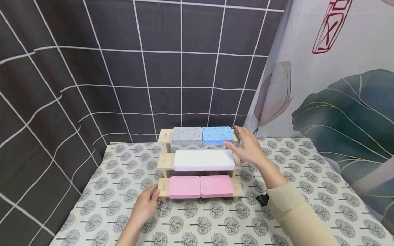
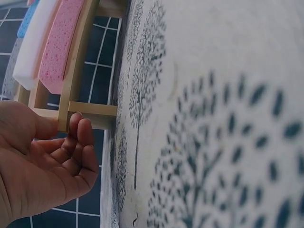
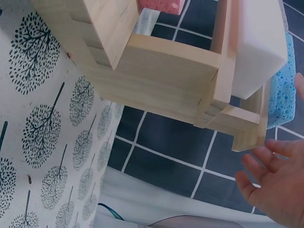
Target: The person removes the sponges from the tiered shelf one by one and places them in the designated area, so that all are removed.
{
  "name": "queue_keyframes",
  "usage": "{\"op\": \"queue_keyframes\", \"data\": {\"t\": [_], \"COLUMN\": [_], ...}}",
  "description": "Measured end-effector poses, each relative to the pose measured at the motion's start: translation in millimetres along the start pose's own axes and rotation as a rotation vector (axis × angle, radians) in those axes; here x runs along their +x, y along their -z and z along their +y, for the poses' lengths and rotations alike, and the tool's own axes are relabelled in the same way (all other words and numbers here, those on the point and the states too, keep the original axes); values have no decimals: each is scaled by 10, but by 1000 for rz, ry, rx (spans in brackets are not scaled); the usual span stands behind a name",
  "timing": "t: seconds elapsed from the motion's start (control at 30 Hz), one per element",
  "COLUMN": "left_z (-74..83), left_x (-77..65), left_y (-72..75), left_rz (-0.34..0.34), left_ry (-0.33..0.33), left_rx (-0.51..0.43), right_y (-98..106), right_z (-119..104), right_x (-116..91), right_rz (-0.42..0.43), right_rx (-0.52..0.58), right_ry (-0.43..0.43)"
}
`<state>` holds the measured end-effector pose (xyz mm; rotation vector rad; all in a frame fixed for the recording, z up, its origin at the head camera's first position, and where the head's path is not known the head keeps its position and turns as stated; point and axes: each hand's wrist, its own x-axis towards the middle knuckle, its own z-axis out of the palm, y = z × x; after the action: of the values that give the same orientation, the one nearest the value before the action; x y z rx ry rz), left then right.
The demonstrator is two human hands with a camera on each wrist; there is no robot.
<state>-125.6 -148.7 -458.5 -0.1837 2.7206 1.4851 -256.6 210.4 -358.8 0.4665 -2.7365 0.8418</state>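
Observation:
A three-step wooden rack (image 1: pixel 165 160) stands on the patterned cloth. On its top step sit a grey sponge (image 1: pixel 187 135) and a blue sponge (image 1: pixel 218 134), side by side. The middle step carries a long white foam block (image 1: pixel 204 160); two pink sponges, a left one (image 1: pixel 184 187) and a right one (image 1: pixel 217 186), lie on the bottom step. My left hand (image 1: pixel 147 203) pinches the left end of the bottom step, thumb above and curled fingers below, as the left wrist view shows. My right hand (image 1: pixel 247 147) is spread beside the right end of the top step, fingertips right at the board's end.
A tree-print cloth (image 1: pixel 120 205) covers the table. Dark grid-patterned fabric (image 1: pixel 160 68) hangs behind and to the left, and a pale curtain with leaf prints (image 1: pixel 338 112) hangs at the right. A small black object (image 1: pixel 262 200) lies beside the right sleeve.

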Motion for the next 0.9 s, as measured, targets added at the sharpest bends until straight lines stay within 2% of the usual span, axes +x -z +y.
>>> {"op": "queue_keyframes", "data": {"t": [0.13, 0.57, 0.9], "left_z": [-8, 8, -14], "left_x": [-6, -30, -26], "left_y": [3, -12, -45], "left_rz": [2, 34, 74], "left_ry": [-8, -1, 35], "left_rx": [-2, 4, -102], "right_y": [-12, -52, -76], "right_z": [8, -16, -35], "right_x": [26, 134, 178], "right_rz": [-20, -44, -70], "right_rx": [-3, 18, -11], "right_ry": [-17, 16, -6]}}
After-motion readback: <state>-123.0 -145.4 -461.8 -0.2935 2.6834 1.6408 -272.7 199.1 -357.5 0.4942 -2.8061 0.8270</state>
